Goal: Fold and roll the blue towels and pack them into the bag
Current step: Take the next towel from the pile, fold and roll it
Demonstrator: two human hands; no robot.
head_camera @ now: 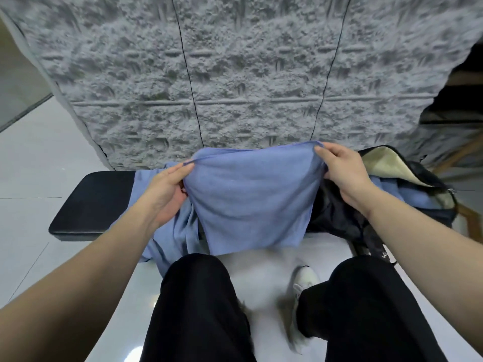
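- A grey, rough-textured padded wall panel (235, 74) filled the far side of the head view, above a glossy pale tiled floor (31, 178).
- A long black padded bench (91, 202) stood in front of the wall, running left to right.
- The left hand (164, 194) pinched the top left corner of a blue terry towel (251, 199) between thumb and fingers.
- The right hand (342, 173) gripped the top right corner, fingers curled round the edge.
- The towel was stretched between both hands and hung down over the bench's near edge.
- A second, crumpled blue towel (170, 231) lay on the bench to the left, draping towards the floor.
- An open dark fabric bag with a cream lining (392, 168) sat on the right, with blue cloth showing inside.
- Black trousers (203, 309) and a white shoe (305, 278) were nearest.
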